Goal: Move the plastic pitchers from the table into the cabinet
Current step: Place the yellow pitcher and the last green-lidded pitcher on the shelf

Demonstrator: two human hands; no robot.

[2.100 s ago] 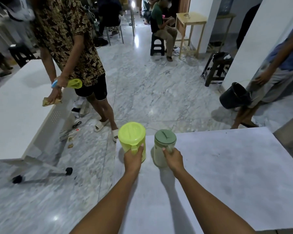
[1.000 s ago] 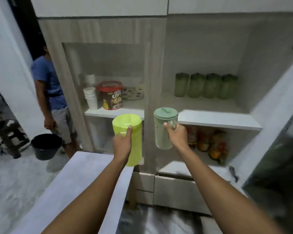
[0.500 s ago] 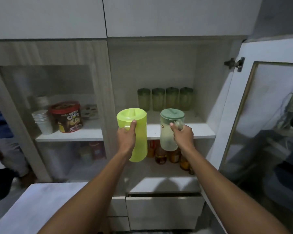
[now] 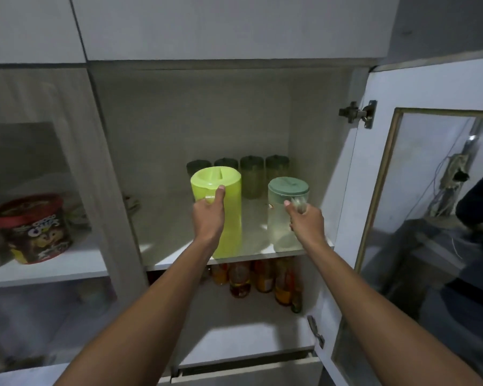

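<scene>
Now both pitchers sit at the front of the open cabinet's (image 4: 329,151) shelf (image 4: 176,254).

From the left, I see a tub (image 4: 31,228) behind glass, then my left hand (image 4: 209,218) wrapped around the yellow pitcher's (image 4: 229,207) handle, thumb up by the lid. My right hand (image 4: 307,221) grips the clear pitcher (image 4: 280,218) with the green lid; four jars (image 4: 251,174) stand behind.

Two upright lidded pitchers (image 4: 230,218) on shelf (image 4: 173,240)

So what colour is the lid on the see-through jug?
Dull green lid, on the jug in the right hand; head view.
</scene>
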